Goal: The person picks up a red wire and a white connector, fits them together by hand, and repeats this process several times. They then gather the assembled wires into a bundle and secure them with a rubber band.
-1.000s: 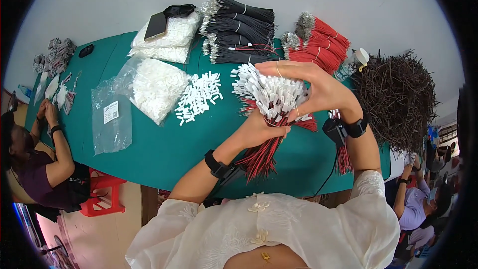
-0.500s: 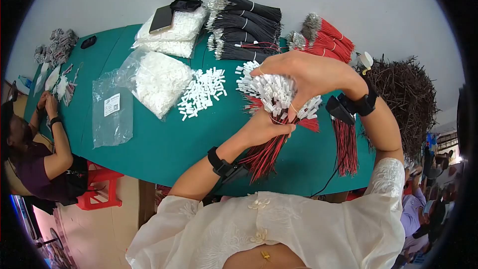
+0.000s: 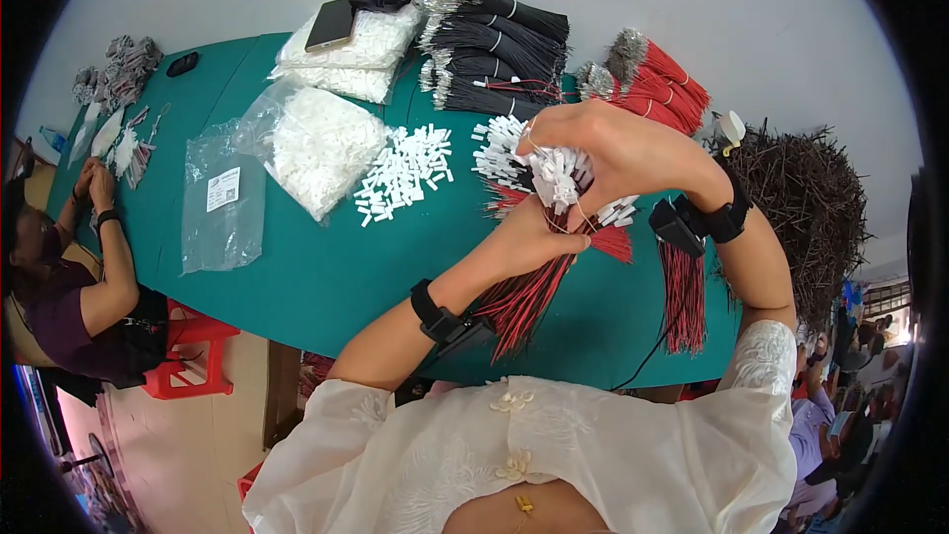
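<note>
A bundle of red and black wires (image 3: 522, 309) with white connectors (image 3: 559, 176) at its upper end is in my left hand (image 3: 532, 242), closed round the wires just below the connectors. My right hand (image 3: 605, 143) arches over the connector end, fingers and thumb on opposite sides. A thin pale loop, like a rubber band (image 3: 535, 150), stretches from its fingers toward the thumb by my left hand. More white-tipped wires (image 3: 502, 143) lie behind the bundle, partly hidden by my hands. Loose white connectors (image 3: 405, 173) are spread on the green table (image 3: 316, 297) to the left.
An opened bag of connectors (image 3: 321, 148), an empty clear bag (image 3: 222, 227) and full bags with a phone (image 3: 330, 24) lie left. Black wire bundles (image 3: 504, 44) and red ones (image 3: 662, 79) stand behind. Right are hanging wires (image 3: 684, 297) and a dark heap (image 3: 801, 208). A co-worker (image 3: 84, 267) sits left.
My right hand has closed in on the connector end, which looks more tightly gathered. My left hand keeps its grip on the wires. The view has shifted slightly.
</note>
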A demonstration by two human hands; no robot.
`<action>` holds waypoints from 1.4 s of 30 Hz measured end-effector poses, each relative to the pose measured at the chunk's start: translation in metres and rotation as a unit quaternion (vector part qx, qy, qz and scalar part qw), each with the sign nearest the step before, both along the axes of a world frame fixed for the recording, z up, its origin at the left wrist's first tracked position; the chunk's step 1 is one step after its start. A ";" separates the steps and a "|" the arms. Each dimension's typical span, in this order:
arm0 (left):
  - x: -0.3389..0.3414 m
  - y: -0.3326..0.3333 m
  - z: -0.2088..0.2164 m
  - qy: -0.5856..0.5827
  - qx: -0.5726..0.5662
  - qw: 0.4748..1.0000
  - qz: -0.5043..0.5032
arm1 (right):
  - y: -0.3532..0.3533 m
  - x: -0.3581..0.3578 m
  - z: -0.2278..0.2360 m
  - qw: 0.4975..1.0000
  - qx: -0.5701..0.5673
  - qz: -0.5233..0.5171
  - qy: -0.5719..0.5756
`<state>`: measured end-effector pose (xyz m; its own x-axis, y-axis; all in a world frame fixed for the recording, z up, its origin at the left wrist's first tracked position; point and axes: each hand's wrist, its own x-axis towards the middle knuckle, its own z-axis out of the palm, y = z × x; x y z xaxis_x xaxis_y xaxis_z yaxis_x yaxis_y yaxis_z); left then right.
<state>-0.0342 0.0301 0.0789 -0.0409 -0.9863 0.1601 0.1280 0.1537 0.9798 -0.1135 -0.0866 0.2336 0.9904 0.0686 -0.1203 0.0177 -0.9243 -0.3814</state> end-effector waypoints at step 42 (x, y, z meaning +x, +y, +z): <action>-0.051 -0.002 0.037 -0.294 0.096 0.934 -0.177 | -0.036 -0.058 -0.017 0.894 -0.006 -0.074 0.441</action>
